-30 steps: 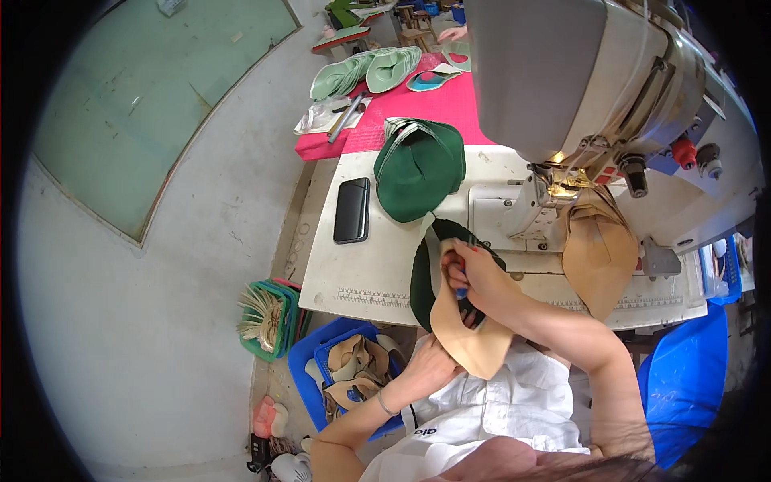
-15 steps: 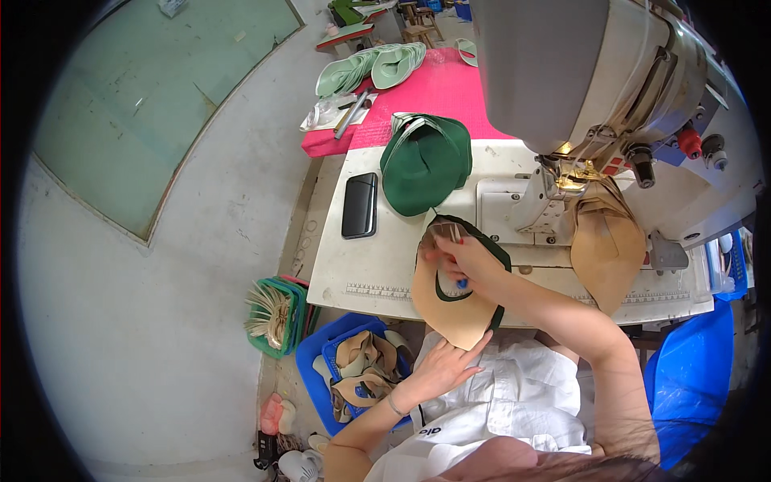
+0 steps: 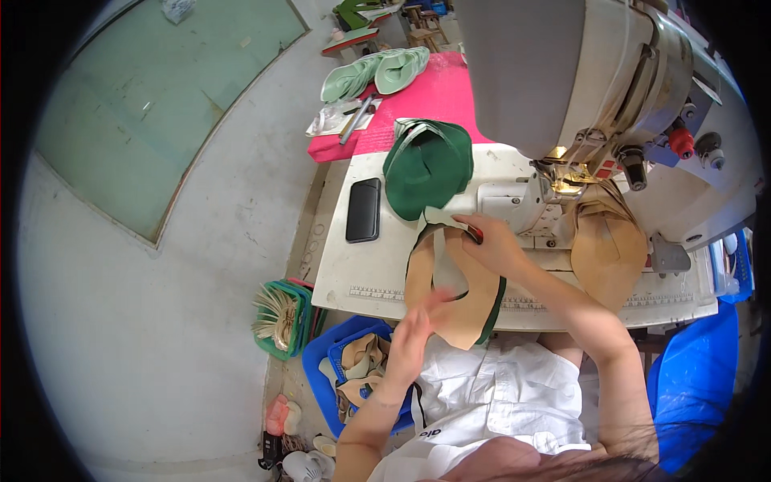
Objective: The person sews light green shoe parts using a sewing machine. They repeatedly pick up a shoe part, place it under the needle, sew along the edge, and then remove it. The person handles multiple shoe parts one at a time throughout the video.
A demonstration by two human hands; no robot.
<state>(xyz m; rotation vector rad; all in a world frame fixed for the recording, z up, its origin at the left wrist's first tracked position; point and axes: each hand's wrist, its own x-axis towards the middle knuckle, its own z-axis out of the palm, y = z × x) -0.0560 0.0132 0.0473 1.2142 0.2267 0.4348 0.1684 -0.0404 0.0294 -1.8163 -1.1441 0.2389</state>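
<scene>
A tan shoe upper with dark green edging lies over the front edge of the sewing table, its pale lining turned up at the far end. My right hand pinches its far right edge, and a small red and dark thing, too small to name, shows by the fingers. Over the upper's left side is my left hand, raised and smeared by motion. Just beyond sits a stack of dark green uppers. More tan uppers hang under the sewing machine's head at the right.
A black phone lies left of the green stack. Pale green uppers rest on a pink cover at the back. On the floor at left stand a blue basket of tan pieces and a green basket.
My right hand has moved up and right to the upper's far edge, and the far lining has turned up. My left hand has lifted from the near tip toward the upper's left side.
</scene>
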